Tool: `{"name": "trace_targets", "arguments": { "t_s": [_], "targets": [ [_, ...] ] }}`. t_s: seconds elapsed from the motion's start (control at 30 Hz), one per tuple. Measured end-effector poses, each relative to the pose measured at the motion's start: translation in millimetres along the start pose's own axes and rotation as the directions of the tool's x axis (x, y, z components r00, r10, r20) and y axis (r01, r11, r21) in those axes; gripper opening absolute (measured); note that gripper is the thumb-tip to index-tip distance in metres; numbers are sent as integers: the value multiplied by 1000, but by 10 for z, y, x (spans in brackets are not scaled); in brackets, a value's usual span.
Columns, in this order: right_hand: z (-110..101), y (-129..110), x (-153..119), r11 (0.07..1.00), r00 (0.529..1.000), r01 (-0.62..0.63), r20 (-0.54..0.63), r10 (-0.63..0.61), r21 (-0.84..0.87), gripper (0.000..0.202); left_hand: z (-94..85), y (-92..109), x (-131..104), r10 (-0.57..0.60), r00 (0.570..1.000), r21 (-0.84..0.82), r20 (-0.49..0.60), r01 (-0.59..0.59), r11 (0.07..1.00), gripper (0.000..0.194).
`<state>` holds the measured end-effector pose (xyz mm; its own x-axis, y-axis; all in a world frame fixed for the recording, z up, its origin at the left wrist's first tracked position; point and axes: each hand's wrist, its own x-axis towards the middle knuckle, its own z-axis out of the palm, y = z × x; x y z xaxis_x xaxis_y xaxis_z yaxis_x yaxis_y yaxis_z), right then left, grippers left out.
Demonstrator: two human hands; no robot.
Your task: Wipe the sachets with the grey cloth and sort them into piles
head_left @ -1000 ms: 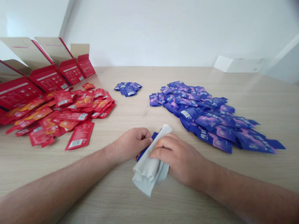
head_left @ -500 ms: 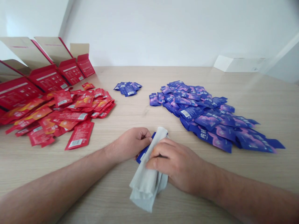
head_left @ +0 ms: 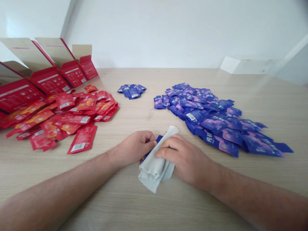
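My left hand (head_left: 141, 147) is closed on the left edge of a blue sachet (head_left: 158, 138), near the front middle of the table. Most of that sachet is hidden under a folded white cloth (head_left: 150, 166). Pinched in the fingers of my right hand (head_left: 184, 157), the cloth lies over the sachet and hangs loose toward me. Farther back on the right spreads a pile of blue and purple sachets (head_left: 207, 112). A smaller group of blue sachets (head_left: 132, 92) lies beyond my hands.
Red and orange sachets (head_left: 64, 115) are heaped on the left. Behind them stands a row of red cardboard boxes (head_left: 50, 80) with raised flaps. A white box-like object (head_left: 247, 66) sits by the wall at the back right of the wooden table (head_left: 134, 117).
My right hand and the cloth have slid a little away from me and to the right across the sachet. My left hand stays in place with its grip.
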<state>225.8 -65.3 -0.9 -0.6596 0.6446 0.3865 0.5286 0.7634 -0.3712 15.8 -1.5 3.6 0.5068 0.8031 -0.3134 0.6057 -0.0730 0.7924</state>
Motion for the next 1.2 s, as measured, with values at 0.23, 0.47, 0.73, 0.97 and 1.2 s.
{"name": "trace_targets", "arguments": {
  "t_s": [0.23,0.47,0.73,0.97,1.2],
  "targets": [
    [20,-42,-17,996,995,87,47,-88,7,15,-14,44,-21,10,1000,28,-19,-9,1000,25],
    [-6,-6,1,1000,1000,26,16,-26,8,17,-8,32,-17,-3,1000,4,-1,3,1000,24],
    [-2,18,-2,1000,1000,14,0,-14,4,17,-7,53,-21,-11,1000,19,-8,11,1000,26],
    [-1,-3,-6,996,995,82,48,-83,19,17,-9,41,-10,11,1000,30,-19,-10,999,25],
    [-3,40,-10,1000,1000,19,10,-19,19,17,-7,28,-9,-3,1000,15,5,3,1000,25]
  ]
}}
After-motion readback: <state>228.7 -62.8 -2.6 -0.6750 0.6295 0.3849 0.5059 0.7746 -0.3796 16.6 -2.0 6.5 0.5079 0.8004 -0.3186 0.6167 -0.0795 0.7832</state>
